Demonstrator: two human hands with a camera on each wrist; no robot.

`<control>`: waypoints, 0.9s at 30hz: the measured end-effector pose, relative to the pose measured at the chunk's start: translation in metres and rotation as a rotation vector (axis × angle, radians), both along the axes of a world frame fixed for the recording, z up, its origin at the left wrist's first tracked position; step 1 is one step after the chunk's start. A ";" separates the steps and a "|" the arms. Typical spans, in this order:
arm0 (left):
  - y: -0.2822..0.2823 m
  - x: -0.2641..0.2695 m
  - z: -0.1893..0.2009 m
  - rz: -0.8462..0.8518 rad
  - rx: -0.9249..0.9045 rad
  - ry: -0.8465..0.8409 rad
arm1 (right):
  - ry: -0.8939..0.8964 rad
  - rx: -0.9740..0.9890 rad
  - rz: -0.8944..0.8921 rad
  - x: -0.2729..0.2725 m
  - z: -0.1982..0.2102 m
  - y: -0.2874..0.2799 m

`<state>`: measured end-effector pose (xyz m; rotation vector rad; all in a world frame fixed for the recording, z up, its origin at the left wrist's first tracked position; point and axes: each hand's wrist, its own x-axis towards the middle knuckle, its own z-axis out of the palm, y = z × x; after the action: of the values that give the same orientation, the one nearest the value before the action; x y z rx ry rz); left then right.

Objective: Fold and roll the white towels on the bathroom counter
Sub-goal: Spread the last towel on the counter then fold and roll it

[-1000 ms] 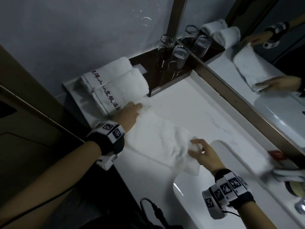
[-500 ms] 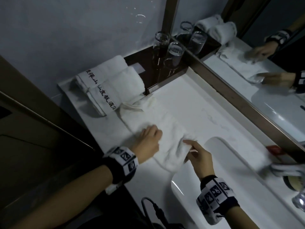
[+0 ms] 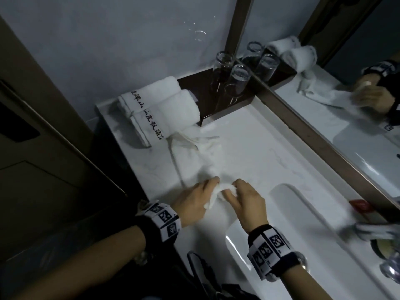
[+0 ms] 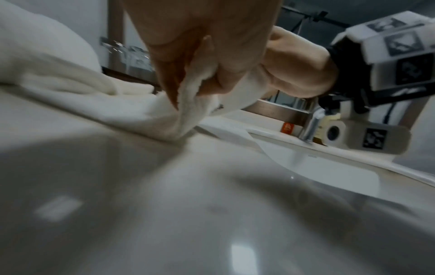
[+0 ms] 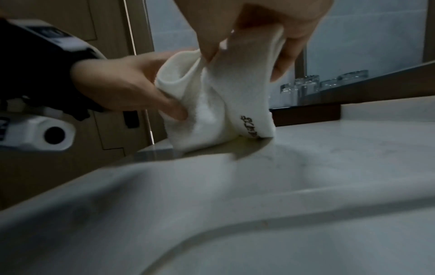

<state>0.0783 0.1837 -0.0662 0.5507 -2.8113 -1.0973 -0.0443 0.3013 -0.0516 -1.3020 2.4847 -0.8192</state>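
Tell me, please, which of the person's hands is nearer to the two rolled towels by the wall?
The left. The left hand grips the towel end on the side toward the rolled towels; the right hand grips it from the sink side, farther away.

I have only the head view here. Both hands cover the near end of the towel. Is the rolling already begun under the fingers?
Observer: Yes. In the right wrist view the near end of the towel is curled over into a loose loop standing on the counter.
Operator: How does the left hand hold it?
Observer: The left hand grips the loop from the side, thumb underneath.
Operator: And the right hand?
Observer: The right hand pinches the same end; the fingers curl over the top fold.
Operator: Any print on that end?
Observer: Dark lettering at the lower edge, too blurred to read.
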 end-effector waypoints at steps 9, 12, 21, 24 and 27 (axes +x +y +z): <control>-0.046 0.077 -0.014 -0.429 0.041 -0.206 | -0.571 0.307 0.501 0.019 -0.005 -0.009; -0.038 0.089 -0.021 -0.386 0.005 -0.143 | -0.437 0.250 0.435 0.011 -0.006 -0.028; -0.030 0.086 -0.035 -0.164 0.086 -0.141 | -0.101 0.301 0.288 -0.029 -0.024 -0.087; -0.029 0.086 -0.034 -0.115 0.146 -0.162 | -0.006 0.372 0.178 -0.044 -0.025 -0.092; -0.032 0.083 -0.029 -0.088 0.235 -0.157 | 0.027 0.386 0.059 -0.052 -0.018 -0.088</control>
<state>0.1618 0.1521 -0.0952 0.5594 -2.8811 -1.4766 -0.0966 0.2134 -0.0697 -1.2425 2.4490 -0.2868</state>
